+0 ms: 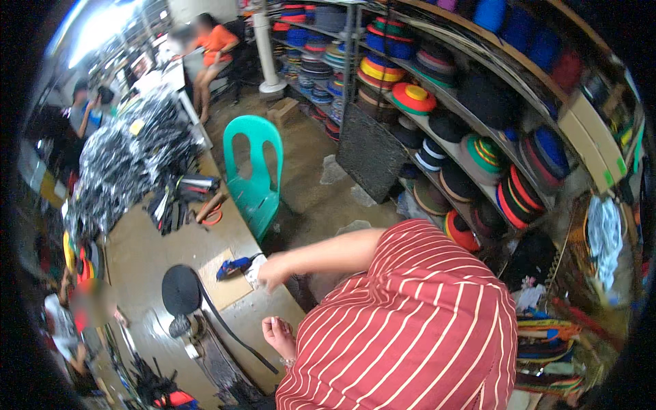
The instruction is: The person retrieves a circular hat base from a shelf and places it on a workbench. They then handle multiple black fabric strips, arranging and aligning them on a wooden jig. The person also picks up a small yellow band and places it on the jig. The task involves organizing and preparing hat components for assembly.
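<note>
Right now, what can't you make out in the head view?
Head view:
Right hand: blurred; whether it grips the white item is unclear.
Left hand: too small to tell if it holds anything; forearm hidden by the striped shirt.
Striped shirt: cut off by the lower edge.

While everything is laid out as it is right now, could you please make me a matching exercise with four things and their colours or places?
Things
1. Plastic chair
2. Coiled strap
3. Tool near the right hand
4. Striped shirt

Colours and places
A. Blue, seen against a pale board
B. Red with pale stripes
C. Black, lying on the table
D. Green, standing beside the table

Right pairs: 1-D, 2-C, 3-A, 4-B
</note>
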### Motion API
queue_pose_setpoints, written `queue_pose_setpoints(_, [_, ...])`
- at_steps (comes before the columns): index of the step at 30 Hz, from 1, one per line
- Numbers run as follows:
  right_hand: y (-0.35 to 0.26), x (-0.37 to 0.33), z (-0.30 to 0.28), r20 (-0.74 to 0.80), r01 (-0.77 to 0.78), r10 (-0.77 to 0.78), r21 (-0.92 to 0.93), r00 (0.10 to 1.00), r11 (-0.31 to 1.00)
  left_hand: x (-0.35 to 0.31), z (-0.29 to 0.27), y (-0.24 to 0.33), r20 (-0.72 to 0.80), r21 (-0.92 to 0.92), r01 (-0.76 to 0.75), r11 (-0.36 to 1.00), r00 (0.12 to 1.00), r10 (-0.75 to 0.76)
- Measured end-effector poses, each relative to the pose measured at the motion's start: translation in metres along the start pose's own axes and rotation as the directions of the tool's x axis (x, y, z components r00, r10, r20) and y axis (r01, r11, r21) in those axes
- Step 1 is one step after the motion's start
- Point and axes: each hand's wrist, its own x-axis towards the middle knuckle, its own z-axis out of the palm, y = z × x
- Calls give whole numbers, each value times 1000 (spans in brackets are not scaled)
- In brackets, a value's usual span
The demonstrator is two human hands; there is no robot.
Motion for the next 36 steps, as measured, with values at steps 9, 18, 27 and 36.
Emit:
queue_pose_setpoints(9, [142, -162, -39, -462, -295, 505, 454, 729, 841, 55, 85, 9, 238, 84, 41, 996, 969, -60])
queue_pose_setpoints(18, [203, -265, -45, -483, -344, 525, 416, 701, 842, 120, 207, -46, 530, 318, 124, 940, 799, -284])
queue_pose_setpoints(27, [201, -509, -94, -837, -758, 486, 482, -251, 439, 199, 456, -105, 855, 379, -56, 924, 403, -327])
queue_pose_setpoints(36, [27, -747, -152, -876, -278, -289, 409, -385, -869, 164, 773, -16, 684, -610, -405, 681, -703, 194])
